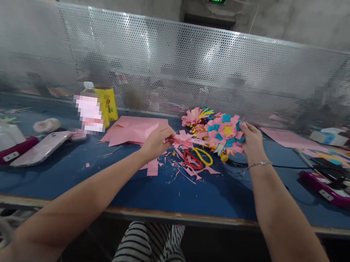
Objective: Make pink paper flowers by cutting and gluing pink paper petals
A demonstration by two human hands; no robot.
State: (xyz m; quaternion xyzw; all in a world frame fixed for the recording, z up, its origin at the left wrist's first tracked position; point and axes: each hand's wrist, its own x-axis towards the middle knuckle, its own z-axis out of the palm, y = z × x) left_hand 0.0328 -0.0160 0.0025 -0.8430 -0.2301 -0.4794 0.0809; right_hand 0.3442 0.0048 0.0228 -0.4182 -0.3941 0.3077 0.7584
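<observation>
My right hand (pixel 252 140) is closed on the right edge of a layered paper flower (pixel 227 132), pink and blue with a yellow centre. My left hand (pixel 159 141) has its fingers pinched together at a pink fringed paper piece (pixel 184 138) near the middle of the table. Behind it, left of the layered flower, lies another pink and yellow paper flower (pixel 193 116). Scissors with red (pixel 193 159) and yellow (pixel 203 156) handles rest among pink paper scraps (pixel 185 171). Pink paper sheets (pixel 129 130) lie behind and left of my left hand.
A blue table (pixel 159 198) spans the view before a perforated metal divider (pixel 161 42). On the left are a phone (pixel 42 149), a purple-based holder (pixel 6 150) and a yellow box (pixel 108 106). A purple power strip (pixel 328 189) with a black cable lies right.
</observation>
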